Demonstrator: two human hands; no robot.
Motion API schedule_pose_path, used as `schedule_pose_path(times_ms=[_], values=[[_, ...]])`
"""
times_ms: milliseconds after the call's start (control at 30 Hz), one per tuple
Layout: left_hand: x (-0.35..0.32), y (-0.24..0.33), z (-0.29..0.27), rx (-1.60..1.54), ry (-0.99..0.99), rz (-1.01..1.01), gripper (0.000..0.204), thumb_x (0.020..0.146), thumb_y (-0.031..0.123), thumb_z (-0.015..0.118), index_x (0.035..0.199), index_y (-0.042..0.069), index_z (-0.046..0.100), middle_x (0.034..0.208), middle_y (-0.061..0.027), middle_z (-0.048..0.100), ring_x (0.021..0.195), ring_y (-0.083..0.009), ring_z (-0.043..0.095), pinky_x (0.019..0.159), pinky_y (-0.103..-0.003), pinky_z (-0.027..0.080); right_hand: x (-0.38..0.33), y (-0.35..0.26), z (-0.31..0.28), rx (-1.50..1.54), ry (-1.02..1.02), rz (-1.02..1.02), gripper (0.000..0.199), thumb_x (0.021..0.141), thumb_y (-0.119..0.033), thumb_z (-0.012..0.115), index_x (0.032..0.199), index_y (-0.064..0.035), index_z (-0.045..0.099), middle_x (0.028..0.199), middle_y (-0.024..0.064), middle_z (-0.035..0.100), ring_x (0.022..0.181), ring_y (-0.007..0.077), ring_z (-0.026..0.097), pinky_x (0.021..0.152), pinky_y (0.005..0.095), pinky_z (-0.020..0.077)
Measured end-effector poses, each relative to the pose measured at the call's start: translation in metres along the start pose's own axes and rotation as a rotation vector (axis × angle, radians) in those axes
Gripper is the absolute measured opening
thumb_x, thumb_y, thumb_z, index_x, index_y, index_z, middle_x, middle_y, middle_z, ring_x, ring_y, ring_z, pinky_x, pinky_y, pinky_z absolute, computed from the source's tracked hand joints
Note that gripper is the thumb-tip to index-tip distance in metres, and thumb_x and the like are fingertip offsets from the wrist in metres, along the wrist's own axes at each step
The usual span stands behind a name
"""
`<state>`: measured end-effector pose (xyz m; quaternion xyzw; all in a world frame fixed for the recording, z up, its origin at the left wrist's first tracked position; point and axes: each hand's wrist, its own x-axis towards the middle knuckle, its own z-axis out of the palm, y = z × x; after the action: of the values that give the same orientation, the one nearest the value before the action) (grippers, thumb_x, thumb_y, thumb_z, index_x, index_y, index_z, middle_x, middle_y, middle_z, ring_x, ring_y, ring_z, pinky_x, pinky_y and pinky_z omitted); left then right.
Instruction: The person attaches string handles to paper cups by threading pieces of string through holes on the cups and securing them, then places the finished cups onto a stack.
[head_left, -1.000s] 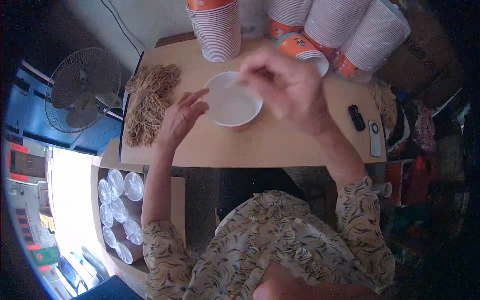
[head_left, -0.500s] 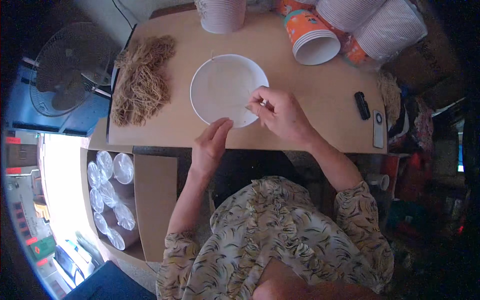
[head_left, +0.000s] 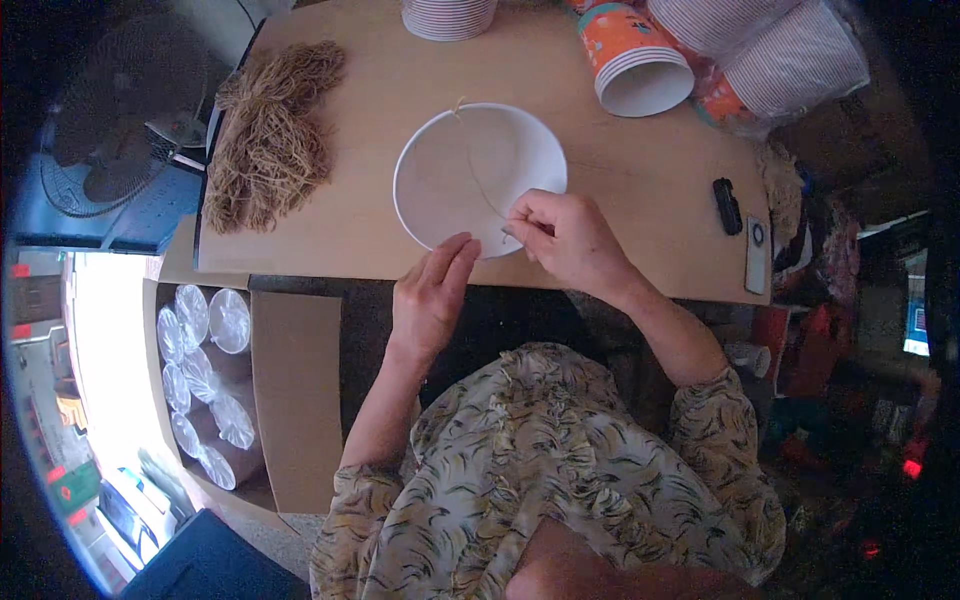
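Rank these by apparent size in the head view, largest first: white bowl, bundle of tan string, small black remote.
1. Bundle of tan string and white bowl: too alike to separate.
2. Small black remote: plainly smallest.

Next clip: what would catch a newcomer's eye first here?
The white paper bowl at the middle of the wooden table, with a thin string running across it to the right hand, whose fingers pinch it at the near rim. The left hand touches the bowl's near edge. To the left lies a bundle of tan twine; stacked paper cups stand at the far edge.

Cream short-sleeved shirt point(head_left: 560, 480), dark leaf print
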<state>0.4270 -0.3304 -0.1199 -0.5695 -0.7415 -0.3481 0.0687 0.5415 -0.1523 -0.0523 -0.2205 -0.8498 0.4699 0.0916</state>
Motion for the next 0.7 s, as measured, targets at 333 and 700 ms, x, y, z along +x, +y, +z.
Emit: schedule_pose_path(times_ms=[333,700], values=[[0.0025,-0.0013,0.0002,-0.011,0.006,0.04,0.039,0.077,0.0,0.064,0.116,0.006,0.064,0.118,-0.007,0.065,0.095,-0.0242,0.069,0.075,-0.035,0.059,0.0029,0.0078,0.0013,-0.086,-0.008,-0.046,0.01,0.092,-0.007,0.065,0.087,0.0015,0.063,0.063,0.0032,0.061,0.056,0.0075,0.059,0.051,0.0269,0.0456],[0.0082,0.0,-0.003,-0.012,-0.01,0.056,0.041,0.074,-0.001,0.063,0.115,0.005,0.063,0.117,-0.0076,0.065,0.095,-0.0247,0.069,0.076,-0.035,0.059,0.0045,0.0066,-0.0005,-0.218,-0.027,0.004,0.01,0.088,-0.011,0.069,0.087,-0.0018,0.067,0.066,0.0083,0.066,0.056,0.0145,0.064,0.054,0.0314,0.0496]])
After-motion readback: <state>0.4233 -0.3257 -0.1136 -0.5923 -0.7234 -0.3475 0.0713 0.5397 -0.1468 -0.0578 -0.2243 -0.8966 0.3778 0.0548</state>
